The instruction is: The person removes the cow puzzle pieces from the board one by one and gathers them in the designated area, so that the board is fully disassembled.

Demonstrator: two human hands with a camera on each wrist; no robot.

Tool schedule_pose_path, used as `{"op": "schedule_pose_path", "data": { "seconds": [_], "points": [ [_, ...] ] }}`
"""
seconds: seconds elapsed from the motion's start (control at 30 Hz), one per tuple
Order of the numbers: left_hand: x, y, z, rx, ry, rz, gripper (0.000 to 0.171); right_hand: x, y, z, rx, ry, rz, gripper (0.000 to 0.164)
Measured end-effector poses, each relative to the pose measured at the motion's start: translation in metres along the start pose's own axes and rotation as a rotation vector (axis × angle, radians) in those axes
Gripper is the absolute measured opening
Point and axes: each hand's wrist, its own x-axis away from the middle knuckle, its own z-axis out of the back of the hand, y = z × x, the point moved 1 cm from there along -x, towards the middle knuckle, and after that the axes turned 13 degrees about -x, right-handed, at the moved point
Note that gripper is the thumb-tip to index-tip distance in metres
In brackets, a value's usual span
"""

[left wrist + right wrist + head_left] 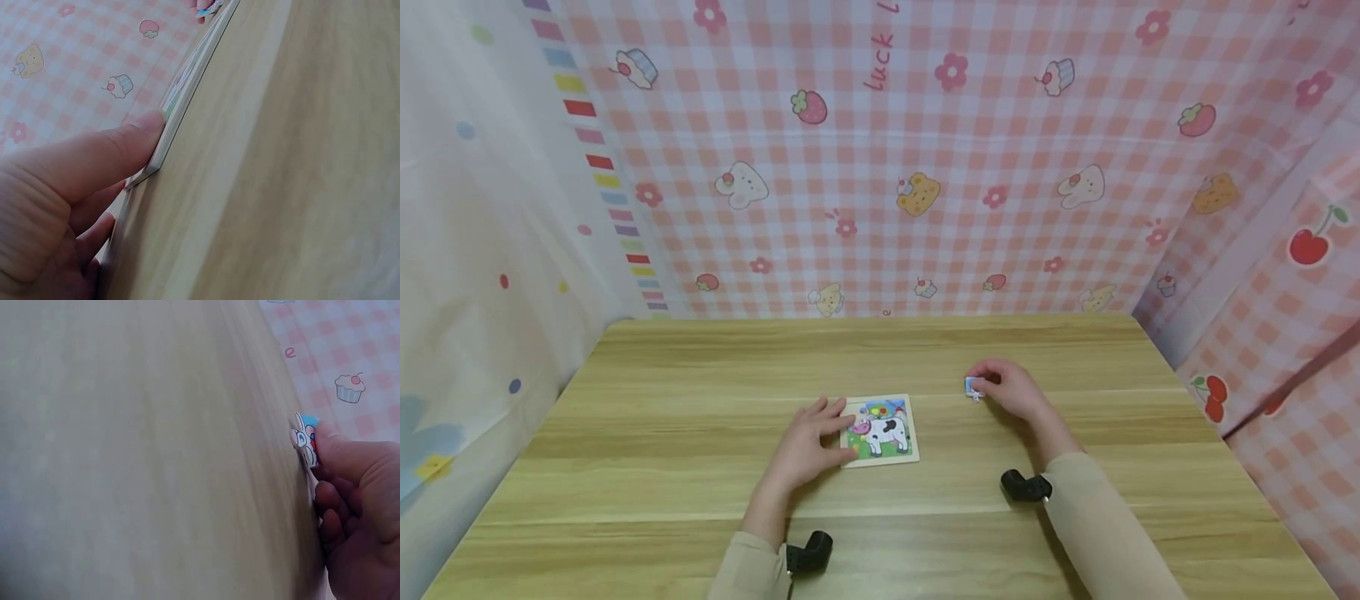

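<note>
A small square jigsaw puzzle point(887, 433) with a cow picture and a pale wooden frame lies flat on the table. My left hand point(808, 442) rests at its left side, fingers spread over the edge and thumb near the lower left corner. In the left wrist view, the thumb of the left hand point(94, 156) presses on the rim of the puzzle point(194, 75). To the right of the puzzle, my right hand point(1011, 390) pinches a small puzzle piece point(974, 387) between thumb and fingers. Blue, white and red show on the piece point(306, 440) in the right wrist view, close over the tabletop.
The wood-grained table point(700, 367) reaches back to a pink checked curtain point(880, 233). Pale cloth point(497, 250) hangs on the left, more checked cloth point(1285, 333) on the right. Black wrist devices point(808, 552) sit at both sleeves.
</note>
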Motion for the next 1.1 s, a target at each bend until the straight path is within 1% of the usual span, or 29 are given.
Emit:
{"op": "schedule_pose_path", "data": {
  "seconds": [0.13,0.37,0.53,0.6,0.9,1.0,1.1],
  "points": [
    [-0.001,-0.001,-0.001,0.022,0.002,0.031,0.052,-0.003,0.003,-0.001,0.023,0.015,0.029,0.011],
    [0.0,0.0,0.0,0.036,0.015,0.033,0.052,-0.005,0.007,-0.002,0.055,0.054,0.1,0.008],
    [0.0,0.002,0.001,0.05,0.006,0.06,0.052,-0.004,0.007,-0.004,0.063,0.073,0.114,0.006],
    [0.0,0.002,0.001,0.052,0.008,0.061,0.052,-0.004,0.006,-0.004,0.07,0.074,0.121,0.005],
    [0.0,0.001,0.0,0.022,0.012,0.031,0.052,-0.004,0.003,0.0,0.026,0.083,0.132,0.007],
    [0.0,0.002,0.0,0.023,0.016,0.028,0.052,-0.004,-0.003,-0.003,0.028,0.088,0.133,0.01],
    [0.003,0.004,0.0,0.044,0.024,0.044,0.053,-0.005,-0.011,-0.009,0.034,0.08,0.132,0.014]
  ]
}}
